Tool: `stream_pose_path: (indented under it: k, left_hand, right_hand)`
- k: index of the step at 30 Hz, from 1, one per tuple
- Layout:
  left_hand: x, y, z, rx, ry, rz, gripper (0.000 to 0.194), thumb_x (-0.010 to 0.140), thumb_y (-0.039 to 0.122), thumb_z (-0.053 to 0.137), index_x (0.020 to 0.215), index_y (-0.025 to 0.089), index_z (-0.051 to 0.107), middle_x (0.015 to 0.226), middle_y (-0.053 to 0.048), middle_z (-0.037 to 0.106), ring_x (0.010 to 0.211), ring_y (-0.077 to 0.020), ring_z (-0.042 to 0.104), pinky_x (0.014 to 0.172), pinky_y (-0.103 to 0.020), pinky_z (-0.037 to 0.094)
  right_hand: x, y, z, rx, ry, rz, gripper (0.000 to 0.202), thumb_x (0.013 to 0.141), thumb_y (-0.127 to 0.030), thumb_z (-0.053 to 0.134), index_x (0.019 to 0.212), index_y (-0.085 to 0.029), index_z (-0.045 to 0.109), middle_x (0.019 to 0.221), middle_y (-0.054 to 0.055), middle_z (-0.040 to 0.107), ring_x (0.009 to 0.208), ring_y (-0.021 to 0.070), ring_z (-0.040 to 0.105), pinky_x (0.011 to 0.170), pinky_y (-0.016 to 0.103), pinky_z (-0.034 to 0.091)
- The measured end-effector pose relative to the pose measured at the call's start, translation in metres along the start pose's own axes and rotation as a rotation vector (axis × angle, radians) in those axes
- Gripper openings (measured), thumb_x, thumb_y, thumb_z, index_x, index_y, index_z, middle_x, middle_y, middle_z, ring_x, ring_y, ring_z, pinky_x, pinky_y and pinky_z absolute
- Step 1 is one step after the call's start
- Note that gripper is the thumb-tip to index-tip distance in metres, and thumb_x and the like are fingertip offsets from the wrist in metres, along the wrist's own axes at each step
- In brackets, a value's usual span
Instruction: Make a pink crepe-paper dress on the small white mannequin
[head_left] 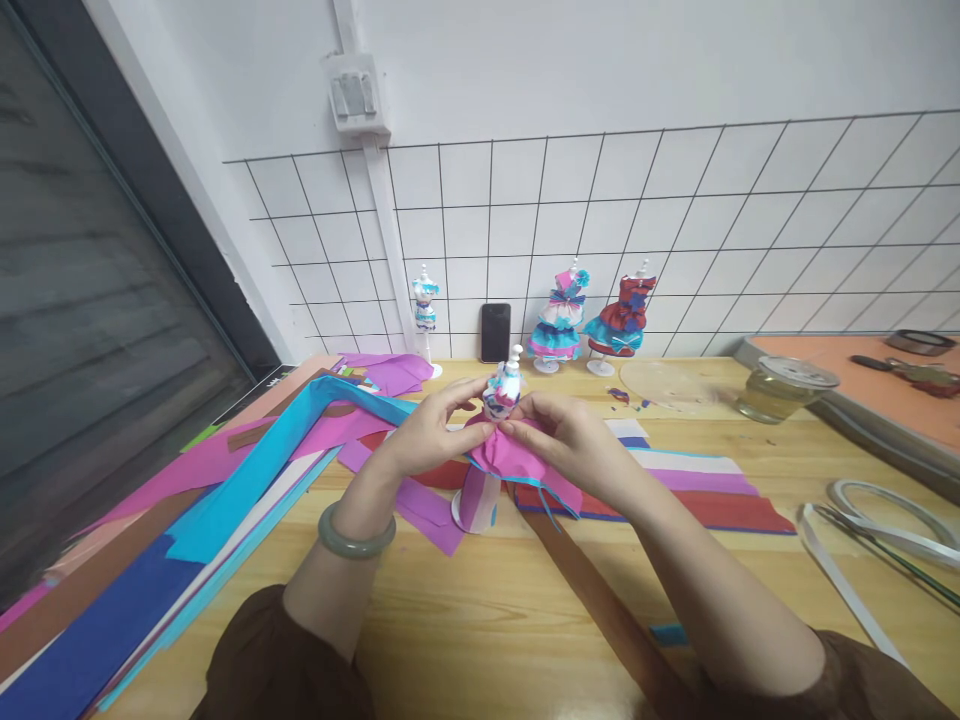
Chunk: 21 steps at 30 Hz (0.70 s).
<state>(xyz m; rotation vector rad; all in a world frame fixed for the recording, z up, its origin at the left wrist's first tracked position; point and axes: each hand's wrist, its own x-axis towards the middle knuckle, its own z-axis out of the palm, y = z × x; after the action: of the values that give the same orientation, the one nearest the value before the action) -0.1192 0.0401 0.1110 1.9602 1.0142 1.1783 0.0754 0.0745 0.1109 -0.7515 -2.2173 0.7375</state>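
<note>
Mannequin point(502, 395), small, white and knob-topped, with a patterned white, blue and pink bodice, stood between the two hands over the wooden desk point(442, 610). Its long axis leaned: the knob point(517, 352) pointed up and slightly to the right of the view, while the round white base point(456, 510) lay low and to the left, its disc tipped nearly edge-on. Whether that base touched the desk could not be told.

A gathered pink skirt with a bright blue hem point(517, 452) spread from the waist, flaring down and to the right, and a thin blue strand point(550, 508) dangled from its edge. The left hand point(431, 430) pinched the skirt's waist with its thumb in front, its fingers curled round toward the bodice. The right hand point(574, 435) pinched the same waist from the other side, thumb and forefinger close together.

To the left, a long turquoise fabric strip point(300, 420) ran diagonally toward the left hand. Right of the skirt, flat cream, purple and red strips point(705, 490) lay lengthwise across the desk. Beyond, a black phone point(495, 333) leaned upright against the white tiled wall point(465, 220).
</note>
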Motion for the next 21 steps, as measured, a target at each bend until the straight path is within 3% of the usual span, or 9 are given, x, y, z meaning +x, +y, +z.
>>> stream_pose_path:
  k: [4, 10, 13, 18, 21]
  left_hand:
    - [-0.0006, 0.0007, 0.0006, 0.031, -0.002, 0.003, 0.054, 0.080, 0.024, 0.062, 0.132, 0.021, 0.048, 0.133, -0.011, 0.051, 0.118, -0.0260, 0.049, 0.096, -0.039, 0.041]
    - [0.0010, 0.0018, 0.0044, 0.144, 0.054, 0.006, 0.048, 0.080, 0.033, 0.063, 0.126, 0.020, 0.055, 0.111, -0.008, 0.062, 0.101, -0.0217, 0.055, 0.089, -0.036, 0.044]
    - [0.0024, -0.0006, 0.0054, 0.146, 0.087, 0.016, 0.052, 0.079, 0.035, 0.065, 0.127, 0.019, 0.054, 0.109, -0.009, 0.063, 0.099, -0.0211, 0.055, 0.088, -0.035, 0.043]
    - [0.0016, -0.0062, 0.0045, 0.112, 0.141, -0.005, 0.060, 0.077, 0.035, 0.067, 0.132, 0.022, 0.048, 0.119, -0.008, 0.060, 0.105, -0.0201, 0.053, 0.092, -0.034, 0.041]
    - [-0.0005, -0.0078, 0.0030, 0.194, 0.192, -0.029, 0.062, 0.077, 0.035, 0.067, 0.134, 0.023, 0.046, 0.112, -0.007, 0.061, 0.101, -0.0187, 0.054, 0.092, -0.034, 0.041]
  right_hand:
    - [0.0002, 0.0005, -0.0006, -0.014, -0.004, 0.007, 0.020, 0.088, -0.033, 0.052, 0.080, -0.017, 0.059, 0.070, 0.001, 0.059, 0.062, 0.0121, 0.049, 0.056, 0.024, 0.036]
    - [-0.0001, 0.0012, 0.0001, 0.003, 0.008, -0.008, 0.017, 0.087, -0.031, 0.055, 0.077, -0.017, 0.058, 0.068, 0.000, 0.057, 0.061, 0.0115, 0.048, 0.055, 0.023, 0.036]
    - [0.0010, 0.0022, 0.0012, 0.028, 0.011, 0.022, 0.018, 0.086, -0.032, 0.055, 0.077, -0.017, 0.058, 0.065, -0.001, 0.055, 0.058, 0.0104, 0.044, 0.053, 0.022, 0.034]
    - [0.0036, 0.0069, -0.0006, 0.182, -0.083, 0.041, 0.020, 0.089, -0.034, 0.052, 0.084, -0.016, 0.061, 0.074, 0.001, 0.059, 0.064, 0.0114, 0.048, 0.057, 0.023, 0.037]
    - [0.0036, 0.0092, -0.0029, 0.196, -0.115, 0.068, 0.025, 0.089, -0.038, 0.051, 0.090, -0.016, 0.062, 0.076, 0.002, 0.059, 0.064, 0.0117, 0.048, 0.057, 0.023, 0.038]
